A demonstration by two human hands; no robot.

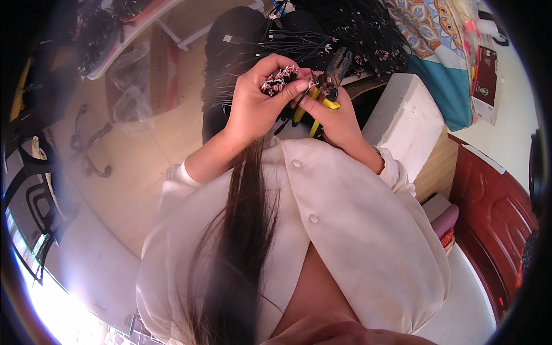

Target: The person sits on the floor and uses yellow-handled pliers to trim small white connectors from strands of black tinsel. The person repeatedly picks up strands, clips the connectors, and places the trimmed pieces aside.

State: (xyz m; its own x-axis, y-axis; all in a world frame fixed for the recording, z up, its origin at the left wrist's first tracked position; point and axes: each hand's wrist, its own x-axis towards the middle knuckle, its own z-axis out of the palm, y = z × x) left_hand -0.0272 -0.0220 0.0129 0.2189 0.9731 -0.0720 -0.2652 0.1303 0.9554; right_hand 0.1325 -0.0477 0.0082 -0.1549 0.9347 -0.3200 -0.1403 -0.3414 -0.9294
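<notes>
My left hand [258, 97] is closed around a bundle of black cables whose red and white stripped wire ends [279, 80] stick out above the fingers. My right hand [334, 112] holds wire strippers [337, 69] with yellow and black handles; their dark jaws point up and away. Between the fingertips of both hands is the end of one black cable [305, 92] with red and white wires. Whether the jaws touch that wire cannot be told. More black cables with USB plugs [276, 36] lie across my dark-clothed legs just beyond the hands.
A large heap of black cables [366, 39] lies beyond my right hand, beside a patterned cloth [431, 34]. A white foam block [405, 116] stands at the right, near a red-brown wooden panel [491, 185]. At the left are a table edge [133, 39] and a cardboard box with clear plastic [133, 82].
</notes>
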